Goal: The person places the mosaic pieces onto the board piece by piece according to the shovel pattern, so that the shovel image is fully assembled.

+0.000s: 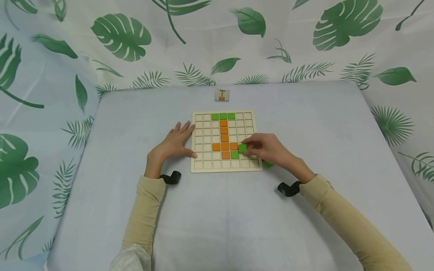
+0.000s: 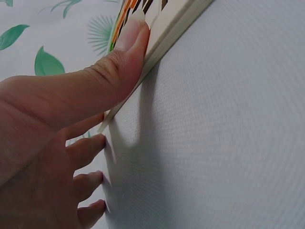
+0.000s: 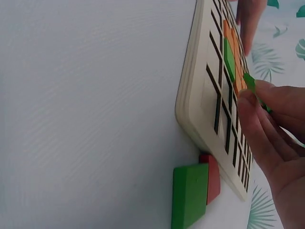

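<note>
A pale wooden grid board (image 1: 207, 131) lies on the table. Three green tiles (image 1: 223, 116) fill part of its top row, and an orange column of tiles (image 1: 224, 130) runs down to a short orange crossbar. Another green tile (image 1: 234, 154) sits below the crossbar's right part. My right hand (image 1: 271, 148) pinches a green square tile (image 1: 242, 148) between thumb and fingers, just right of the crossbar; the right wrist view shows this tile (image 3: 249, 81) tilted over the grid. My left hand (image 1: 173, 143) rests at the board's left edge, fingers spread, thumb (image 2: 131, 40) on the rim.
Beside the board's lower right corner lie a loose green block (image 3: 190, 195) and a red block (image 3: 213, 180). A small card (image 1: 222, 95) with a grid picture lies behind the board. Black wrist mounts (image 1: 289, 189) stick out near both sleeves. Leaf-patterned cloth hangs around the table.
</note>
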`<state>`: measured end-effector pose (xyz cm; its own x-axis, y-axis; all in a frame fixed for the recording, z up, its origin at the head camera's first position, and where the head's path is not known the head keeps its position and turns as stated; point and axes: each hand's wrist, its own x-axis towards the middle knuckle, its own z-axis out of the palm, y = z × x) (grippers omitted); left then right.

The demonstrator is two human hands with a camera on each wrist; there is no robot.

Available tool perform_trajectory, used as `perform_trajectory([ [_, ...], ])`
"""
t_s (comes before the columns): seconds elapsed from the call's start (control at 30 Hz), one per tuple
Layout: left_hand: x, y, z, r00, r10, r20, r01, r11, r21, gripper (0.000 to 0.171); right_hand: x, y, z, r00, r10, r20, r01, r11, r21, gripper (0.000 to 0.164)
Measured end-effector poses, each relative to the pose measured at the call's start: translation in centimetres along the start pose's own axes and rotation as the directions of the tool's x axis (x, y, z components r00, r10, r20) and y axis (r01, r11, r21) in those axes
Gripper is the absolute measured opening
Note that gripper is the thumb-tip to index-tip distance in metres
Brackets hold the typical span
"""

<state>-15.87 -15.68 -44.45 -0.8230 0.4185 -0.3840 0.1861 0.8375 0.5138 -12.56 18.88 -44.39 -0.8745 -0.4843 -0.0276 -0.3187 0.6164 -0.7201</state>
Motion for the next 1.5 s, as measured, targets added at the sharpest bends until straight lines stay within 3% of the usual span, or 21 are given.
perform_trajectory([
  [0.53, 0.0, -0.1, 0.0, 1.000, -0.004, 0.008, 0.004, 1.000, -0.012, 0.113, 1.2, -1.2, 0.9, 0.991, -0.133, 0.011, 0.134, 0.990, -0.045, 0.029],
  [1.23, -0.1, 0.1, -0.1, 1.000, -0.003, -0.004, 0.003, 1.000, -0.016, 0.111, 3.2, -2.9, 3.3, 0.984, -0.162, 0.068, 0.164, 0.986, -0.023, 0.026],
  [1.5, -0.1, 0.1, 0.0, 1.000, -0.006, 0.001, 0.006, 1.000, -0.012, 0.112, 3.8, -3.6, 3.9, 0.981, -0.168, 0.096, 0.175, 0.983, -0.064, 0.026],
])
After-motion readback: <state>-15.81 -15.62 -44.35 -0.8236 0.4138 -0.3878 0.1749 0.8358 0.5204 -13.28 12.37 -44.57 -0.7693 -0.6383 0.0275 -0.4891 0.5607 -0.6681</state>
